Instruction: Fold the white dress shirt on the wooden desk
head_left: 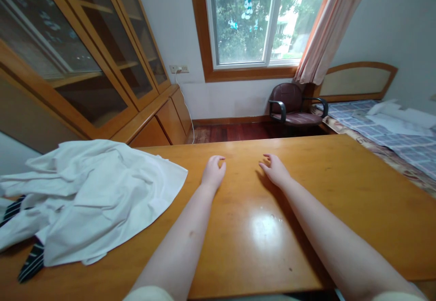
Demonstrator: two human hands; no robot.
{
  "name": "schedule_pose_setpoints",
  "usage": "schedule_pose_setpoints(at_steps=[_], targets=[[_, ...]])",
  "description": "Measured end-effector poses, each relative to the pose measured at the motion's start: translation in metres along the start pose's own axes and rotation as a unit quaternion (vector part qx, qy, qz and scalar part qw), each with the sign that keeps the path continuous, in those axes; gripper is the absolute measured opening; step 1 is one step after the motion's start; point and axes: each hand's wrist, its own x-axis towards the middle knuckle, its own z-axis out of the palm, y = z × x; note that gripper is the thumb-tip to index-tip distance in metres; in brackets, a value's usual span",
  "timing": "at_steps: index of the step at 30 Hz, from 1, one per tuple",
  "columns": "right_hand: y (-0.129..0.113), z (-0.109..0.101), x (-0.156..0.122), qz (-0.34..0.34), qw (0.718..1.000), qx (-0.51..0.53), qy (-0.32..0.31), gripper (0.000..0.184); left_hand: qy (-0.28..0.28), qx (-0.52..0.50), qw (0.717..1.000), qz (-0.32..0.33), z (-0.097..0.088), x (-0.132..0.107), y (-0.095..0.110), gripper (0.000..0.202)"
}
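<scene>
Both my arms stretch out over a glossy wooden table (340,183). My left hand (213,171) rests palm down on the wood near the far edge, fingers loosely curled and holding nothing. My right hand (275,169) lies a little to its right, also on the table, fingers relaxed and apart, with nothing in it. A crumpled white shirt (91,196) lies on the left part of the table, its nearest edge a short way left of my left hand. A dark striped tie (32,260) pokes out from under the shirt at the near left.
A wooden cabinet with glass doors (85,64) lines the left wall. Beyond the table stand a dark red armchair (293,105), a window (252,19) with a pink curtain (327,23), and a bed (391,128) at the right.
</scene>
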Motion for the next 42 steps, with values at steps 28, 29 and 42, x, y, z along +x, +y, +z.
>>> schedule_pose_setpoints(at_steps=[28, 29, 42], targets=[[-0.002, 0.037, 0.011, -0.062, 0.978, -0.196, -0.041, 0.097, -0.068, 0.222, 0.97, -0.076, 0.04, 0.007, -0.02, 0.099], [-0.002, 0.037, 0.013, -0.061, 0.977, -0.198, -0.046, 0.097, -0.067, 0.223, 0.97, -0.074, 0.041, 0.007, -0.021, 0.099], [-0.011, 0.038, 0.018, -0.004, 0.968, -0.238, -0.074, 0.103, -0.085, 0.232, 0.964, -0.097, 0.041, 0.014, -0.02, 0.103]])
